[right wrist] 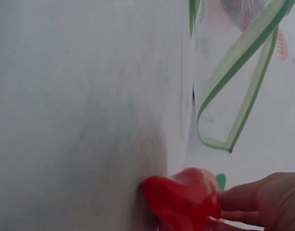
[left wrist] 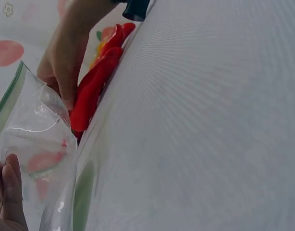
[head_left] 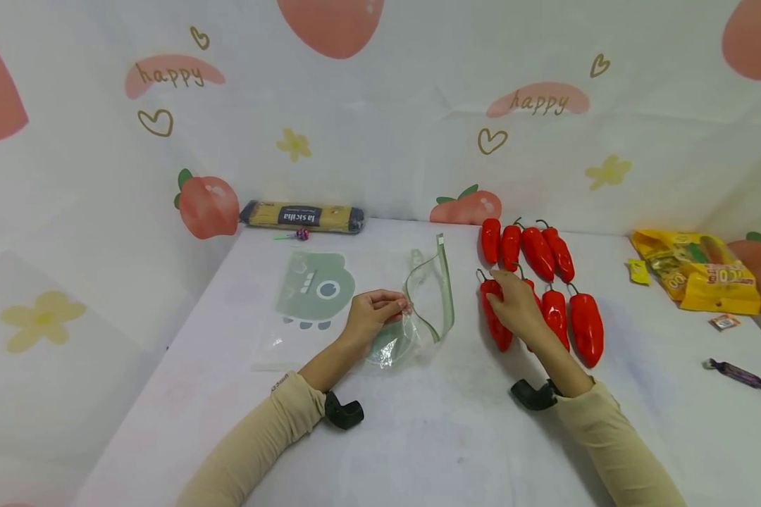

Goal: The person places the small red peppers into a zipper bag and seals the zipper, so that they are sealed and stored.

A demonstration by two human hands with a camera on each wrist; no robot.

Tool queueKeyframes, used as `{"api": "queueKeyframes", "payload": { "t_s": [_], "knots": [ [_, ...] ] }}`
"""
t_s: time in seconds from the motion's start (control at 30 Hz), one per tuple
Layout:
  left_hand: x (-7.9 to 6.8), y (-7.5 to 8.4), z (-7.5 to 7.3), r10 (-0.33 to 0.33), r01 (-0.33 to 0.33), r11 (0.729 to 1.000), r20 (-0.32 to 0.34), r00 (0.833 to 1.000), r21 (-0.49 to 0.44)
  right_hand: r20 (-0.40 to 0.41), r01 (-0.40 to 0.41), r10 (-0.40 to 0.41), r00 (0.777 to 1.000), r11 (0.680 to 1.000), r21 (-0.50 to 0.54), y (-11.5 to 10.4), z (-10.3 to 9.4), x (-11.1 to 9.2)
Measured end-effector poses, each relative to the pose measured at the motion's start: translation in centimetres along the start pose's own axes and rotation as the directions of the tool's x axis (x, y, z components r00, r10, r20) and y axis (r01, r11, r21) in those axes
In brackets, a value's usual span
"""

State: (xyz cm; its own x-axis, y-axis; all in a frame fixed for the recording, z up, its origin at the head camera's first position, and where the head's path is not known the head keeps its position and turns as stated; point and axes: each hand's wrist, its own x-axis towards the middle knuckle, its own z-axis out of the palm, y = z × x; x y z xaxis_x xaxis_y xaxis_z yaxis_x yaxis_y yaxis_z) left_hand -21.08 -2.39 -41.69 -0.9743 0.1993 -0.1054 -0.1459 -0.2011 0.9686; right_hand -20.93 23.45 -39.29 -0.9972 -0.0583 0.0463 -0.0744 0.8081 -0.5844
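Thumb and fingers of my left hand (head_left: 374,317) pinch the upper side of a clear zip bag (head_left: 317,289) printed with a green cartoon figure. The bag's green-edged mouth (head_left: 445,289) gapes towards the right; in the right wrist view its green strip (right wrist: 253,48) forms a loop. My right hand (head_left: 514,303) grips a red pepper (head_left: 496,324), the leftmost of the front row, which lies on the table. In the right wrist view the fingers (right wrist: 243,195) meet the side of that pepper (right wrist: 183,199). Part of it is hidden under the hand in the head view.
More red peppers (head_left: 537,253) lie behind and to the right, in two rows. At the back left are a pasta packet (head_left: 304,217) and a lollipop (head_left: 301,234). A yellow snack bag (head_left: 697,271) and a purple-wrapped candy (head_left: 738,377) lie on the right.
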Motion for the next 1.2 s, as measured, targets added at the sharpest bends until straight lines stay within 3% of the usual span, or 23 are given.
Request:
{"api": "queueKeyframes", "payload": {
  "t_s": [0.2, 0.43, 0.6, 0.77, 0.83, 0.9, 1.03, 1.1, 1.13, 1.2],
  "knots": [
    [-0.1, 0.1, 0.1, -0.002, 0.002, 1.000, 0.004, 1.000, -0.006, 0.016, -0.061, 0.061, 0.998, 0.998, -0.007, -0.3, 0.2, 0.3],
    [-0.1, 0.1, 0.1, 0.008, -0.008, 1.000, 0.005, 1.000, -0.001, 0.104, -0.141, 0.144, 0.984, 0.989, -0.035, -0.1, 0.4, 0.6],
    [-0.2, 0.0, 0.1, 0.013, -0.014, 1.000, 0.029, 0.999, 0.010, 0.148, -0.195, 0.186, 0.971, 0.980, 0.048, 0.2, 0.4, 0.5],
    [-0.3, -0.1, 0.2, 0.022, -0.022, 1.000, 0.033, 0.999, 0.009, 0.100, -0.247, 0.231, 0.968, 0.948, 0.200, 0.1, -0.7, 0.4],
    [-0.3, 0.0, 0.3, 0.023, -0.024, 1.000, 0.032, 0.999, 0.007, 0.073, -0.276, 0.267, 0.961, 0.909, 0.312, 0.0, -1.6, 0.4],
    [-0.4, 0.0, 0.4, 0.022, -0.023, 1.000, 0.029, 0.999, 0.006, 0.053, -0.309, 0.321, 0.946, 0.836, 0.454, -0.1, -2.5, 0.3],
    [-0.3, -0.1, 0.6, 0.015, -0.015, 1.000, 0.029, 0.999, 0.007, 0.087, -0.320, 0.402, 0.911, 0.560, 0.764, -0.8, -3.5, 0.1],
    [-0.3, -0.1, 0.6, 0.013, -0.014, 1.000, 0.028, 1.000, 0.009, 0.136, -0.321, 0.407, 0.903, 0.431, 0.843, -1.3, -3.3, 0.1],
    [-0.2, -0.1, 0.7, 0.012, -0.013, 1.000, 0.027, 1.000, 0.008, 0.161, -0.328, 0.402, 0.901, 0.390, 0.860, -1.6, -3.0, 0.1],
    [-0.2, -0.1, 0.8, 0.018, -0.018, 1.000, 0.016, 1.000, 0.007, 0.210, -0.357, 0.386, 0.898, 0.363, 0.861, -2.1, -2.3, 0.0]
  ]
}}
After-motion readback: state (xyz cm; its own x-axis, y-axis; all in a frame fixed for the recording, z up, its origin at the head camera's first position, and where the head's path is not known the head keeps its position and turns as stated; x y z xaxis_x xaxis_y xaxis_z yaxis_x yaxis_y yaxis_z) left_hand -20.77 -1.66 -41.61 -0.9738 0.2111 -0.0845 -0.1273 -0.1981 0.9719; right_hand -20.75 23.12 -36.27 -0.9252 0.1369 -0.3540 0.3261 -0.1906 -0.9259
